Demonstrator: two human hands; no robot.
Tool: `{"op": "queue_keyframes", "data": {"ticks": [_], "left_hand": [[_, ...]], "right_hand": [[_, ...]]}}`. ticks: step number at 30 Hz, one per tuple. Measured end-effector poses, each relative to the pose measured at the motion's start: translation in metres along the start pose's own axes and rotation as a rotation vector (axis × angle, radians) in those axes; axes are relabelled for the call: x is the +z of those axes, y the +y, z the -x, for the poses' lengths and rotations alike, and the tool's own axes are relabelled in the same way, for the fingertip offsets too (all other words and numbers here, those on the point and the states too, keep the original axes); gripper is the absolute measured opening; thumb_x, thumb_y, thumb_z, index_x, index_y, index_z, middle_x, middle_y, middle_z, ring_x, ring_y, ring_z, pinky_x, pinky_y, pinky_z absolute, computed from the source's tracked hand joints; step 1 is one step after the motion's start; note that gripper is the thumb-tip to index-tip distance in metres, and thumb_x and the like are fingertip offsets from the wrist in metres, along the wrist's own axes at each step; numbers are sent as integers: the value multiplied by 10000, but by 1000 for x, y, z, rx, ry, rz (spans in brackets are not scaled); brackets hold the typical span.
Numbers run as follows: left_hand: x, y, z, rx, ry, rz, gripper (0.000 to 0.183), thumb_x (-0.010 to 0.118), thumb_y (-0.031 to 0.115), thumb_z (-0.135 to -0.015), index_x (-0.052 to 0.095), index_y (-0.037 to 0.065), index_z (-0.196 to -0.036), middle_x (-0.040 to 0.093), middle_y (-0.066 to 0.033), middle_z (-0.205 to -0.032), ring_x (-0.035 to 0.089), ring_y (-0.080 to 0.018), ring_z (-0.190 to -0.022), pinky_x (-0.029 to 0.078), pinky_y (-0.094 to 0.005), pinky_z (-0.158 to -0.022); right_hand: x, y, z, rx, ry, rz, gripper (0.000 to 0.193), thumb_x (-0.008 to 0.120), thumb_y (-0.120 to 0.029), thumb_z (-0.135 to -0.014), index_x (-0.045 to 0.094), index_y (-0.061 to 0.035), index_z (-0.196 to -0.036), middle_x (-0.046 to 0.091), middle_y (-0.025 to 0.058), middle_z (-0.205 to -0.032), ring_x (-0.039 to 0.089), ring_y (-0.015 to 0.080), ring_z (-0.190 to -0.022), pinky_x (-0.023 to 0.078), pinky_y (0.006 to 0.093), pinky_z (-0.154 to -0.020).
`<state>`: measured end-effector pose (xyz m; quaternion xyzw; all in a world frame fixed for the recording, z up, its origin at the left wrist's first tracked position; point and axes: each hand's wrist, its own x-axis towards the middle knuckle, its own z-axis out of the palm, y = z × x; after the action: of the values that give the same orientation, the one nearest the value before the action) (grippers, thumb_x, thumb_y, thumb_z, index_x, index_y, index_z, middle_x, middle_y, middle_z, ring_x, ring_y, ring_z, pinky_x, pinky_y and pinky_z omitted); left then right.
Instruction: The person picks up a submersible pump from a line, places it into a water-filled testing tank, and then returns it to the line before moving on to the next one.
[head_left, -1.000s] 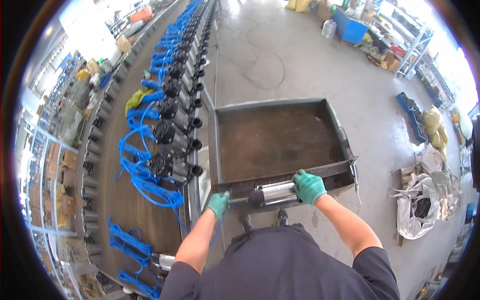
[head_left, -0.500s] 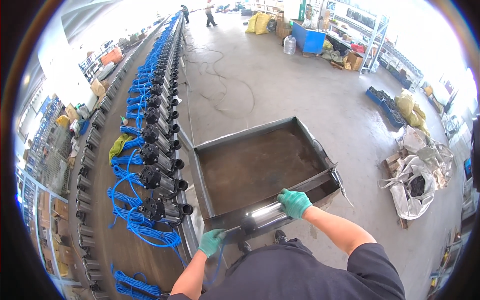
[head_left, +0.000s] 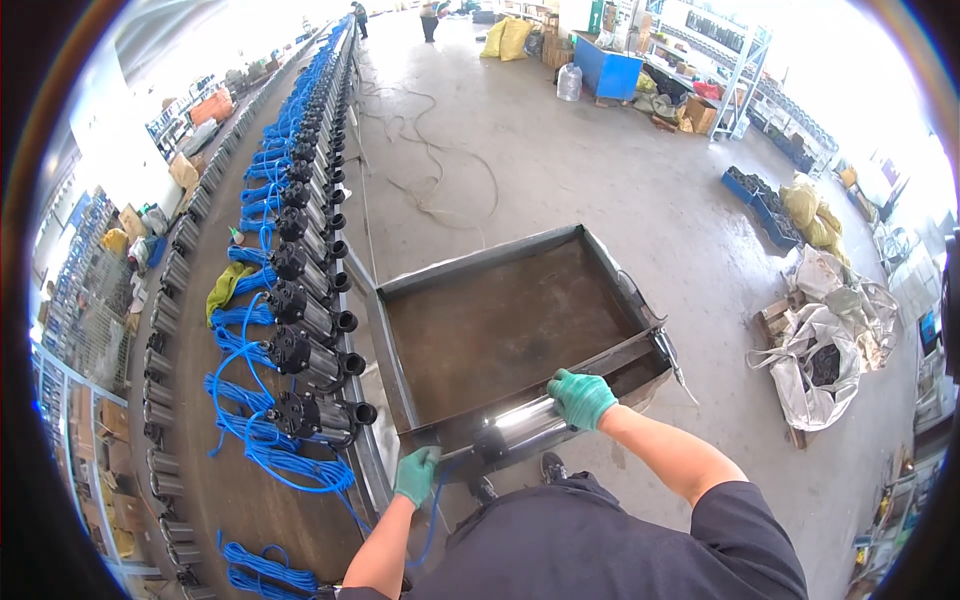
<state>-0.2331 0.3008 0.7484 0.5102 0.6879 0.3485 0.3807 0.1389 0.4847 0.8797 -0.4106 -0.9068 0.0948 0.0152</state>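
Observation:
My right hand, in a green glove, grips the right end of a shiny steel pump body. This cylinder lies along the near edge of a shallow metal tray, its black end part toward the left. At that left end, my left hand, also gloved in green, has its fingers closed near a thin rod-like piece; what they hold is too small to make out. A blue cable hangs down beside the left hand. On the left bench, several steel-and-black pumps lie in a row with coiled blue cables.
A long brown bench runs away on the left, with a green cloth on it. A hose lies on the floor ahead. To the right are white sacks and a blue crate. People stand far off.
My left hand has turned more upright, its fingers drawn in at the pump's left end. My right hand keeps its grip. The whole view has shifted slightly.

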Motion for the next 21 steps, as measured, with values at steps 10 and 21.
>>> {"op": "queue_keyframes", "data": {"ticks": [10,21], "left_hand": [[6,14,10,192,21,-169,408,781,302,-912,694,56,-1226,706,-110,-1155,688,-279,-998,567,-400,-862],[-10,6,0,-409,-272,480,304,649,341,-1046,731,58,-1119,660,-21,-775,639,-144,-640,521,-308,-609]], "right_hand": [[6,5,0,-11,10,-4,161,664,-159,-842,675,-91,-987,668,115,-1036,739,319,-829,605,435,-661],[7,5,1,3,4,-37,161,668,-179,-851,674,-106,-994,648,105,-1046,728,337,-846,596,459,-701]]}}
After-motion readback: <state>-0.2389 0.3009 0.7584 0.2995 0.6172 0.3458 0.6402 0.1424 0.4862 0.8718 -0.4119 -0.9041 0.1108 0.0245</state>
